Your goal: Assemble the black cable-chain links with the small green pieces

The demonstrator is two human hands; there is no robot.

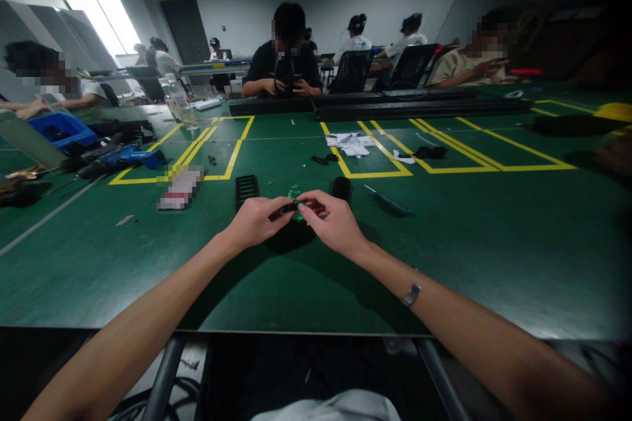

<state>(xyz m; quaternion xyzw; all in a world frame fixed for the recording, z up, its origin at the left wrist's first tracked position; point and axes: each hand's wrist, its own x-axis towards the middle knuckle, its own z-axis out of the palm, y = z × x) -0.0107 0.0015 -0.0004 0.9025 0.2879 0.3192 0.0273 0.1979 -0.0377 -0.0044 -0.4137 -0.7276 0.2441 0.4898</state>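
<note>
My left hand (pixel 257 218) is closed on a small black part (pixel 287 208), pinching it between thumb and fingers just above the green table. My right hand (pixel 333 218) meets it from the other side, its fingertips pinched at the end of the same part. Whether the right fingers hold a further small piece is hidden. Right behind the fingertips are small, shiny, clear-looking bits (pixel 295 192). A black slotted piece (pixel 246 191) lies beyond my left hand, and a second black piece (pixel 341 189) beyond my right. A slim screwdriver-like tool (pixel 388 200) rests further right.
A blurred-out flat pack (pixel 181 188) and a blue power drill (pixel 123 159) lie to the left, near a blue bin (pixel 64 129). Crumpled white paper (pixel 350 143) sits ahead. Long black bars (pixel 395 105) cross the far side, where a person (pixel 284 59) sits.
</note>
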